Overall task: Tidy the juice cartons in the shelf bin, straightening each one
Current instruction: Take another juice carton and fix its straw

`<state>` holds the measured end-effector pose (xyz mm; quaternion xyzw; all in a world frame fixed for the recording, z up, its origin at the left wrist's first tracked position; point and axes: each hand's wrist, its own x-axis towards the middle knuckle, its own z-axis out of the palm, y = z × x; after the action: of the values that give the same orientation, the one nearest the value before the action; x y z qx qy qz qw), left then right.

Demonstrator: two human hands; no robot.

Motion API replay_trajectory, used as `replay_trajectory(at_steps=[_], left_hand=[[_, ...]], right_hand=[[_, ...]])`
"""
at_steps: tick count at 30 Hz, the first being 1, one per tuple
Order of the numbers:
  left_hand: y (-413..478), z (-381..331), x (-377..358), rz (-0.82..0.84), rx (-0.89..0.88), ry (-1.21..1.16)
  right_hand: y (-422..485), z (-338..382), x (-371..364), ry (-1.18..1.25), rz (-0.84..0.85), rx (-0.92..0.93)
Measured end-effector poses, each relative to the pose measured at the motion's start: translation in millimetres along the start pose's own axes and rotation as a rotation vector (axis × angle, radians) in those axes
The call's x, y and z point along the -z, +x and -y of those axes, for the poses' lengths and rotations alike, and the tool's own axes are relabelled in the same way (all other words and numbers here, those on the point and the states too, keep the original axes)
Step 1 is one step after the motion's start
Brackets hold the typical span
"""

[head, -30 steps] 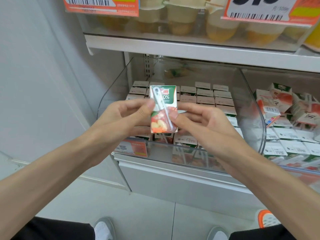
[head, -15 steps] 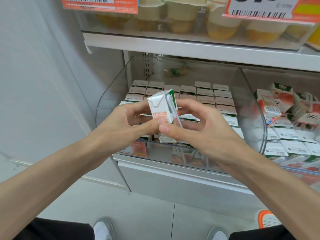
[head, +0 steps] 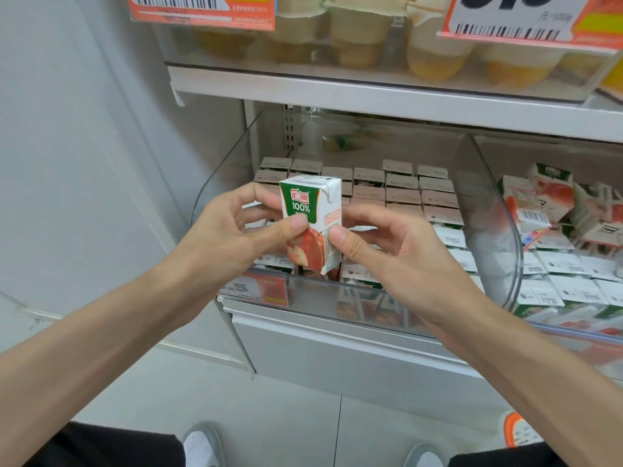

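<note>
A small white, green and red apple juice carton (head: 312,210) stands upright in the air above the front of the clear shelf bin (head: 505,237). My left hand (head: 232,237) grips its left side, thumb pressed on the front face. My right hand (head: 381,251) pinches its right side with thumb and fingers. The green "100%" front now faces me. Inside the bin, several more juice cartons (head: 403,193) stand upright in neat rows, tops showing.
A second clear bin (head: 573,332) to the right holds several cartons, some lying askew (head: 532,203). The shelf above (head: 371,96) carries fruit cups and orange price tags. A price label (head: 259,288) hangs on the bin front. White wall at left; my shoes below.
Both hands have turned the carton round: its straw side faced me, then its white side panel, now the green front. It stayed in both hands above the bin front.
</note>
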<state>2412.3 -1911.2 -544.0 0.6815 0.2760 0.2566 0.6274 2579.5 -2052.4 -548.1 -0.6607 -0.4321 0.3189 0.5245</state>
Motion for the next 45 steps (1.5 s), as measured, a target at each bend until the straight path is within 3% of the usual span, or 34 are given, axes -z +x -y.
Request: replay_trajectory(at_steps=[12, 17, 23, 30, 37, 45], left_hand=[[-0.5, -6.4, -1.3, -0.008, 0.0, -0.018], [-1.0, -4.4, -1.4, 0.063, -0.053, -0.009], [-4.7, -5.9, -6.7, 0.262, -0.031, 0.043], [-4.1, -4.7, -4.5, 0.2, 0.035, 0.026], [-2.2, -3.4, 0.7, 0.124, 0.062, -0.008], [-3.6, -4.4, -3.8, 0.181, 0.016, 0.078]], right_hand=[[-2.5, 9.9, 7.3, 0.106, -0.093, -0.087], [-5.3, 14.8, 3.4, 0.139, -0.003, -0.098], [-6.1, 18.0, 4.5, 0.118, 0.033, -0.054], [-4.0, 11.6, 4.7, 0.029, 0.013, -0.035], [-3.1, 10.7, 7.4, 0.128, -0.01, -0.048], [-3.0, 13.9, 4.6, 0.109, -0.004, -0.067]])
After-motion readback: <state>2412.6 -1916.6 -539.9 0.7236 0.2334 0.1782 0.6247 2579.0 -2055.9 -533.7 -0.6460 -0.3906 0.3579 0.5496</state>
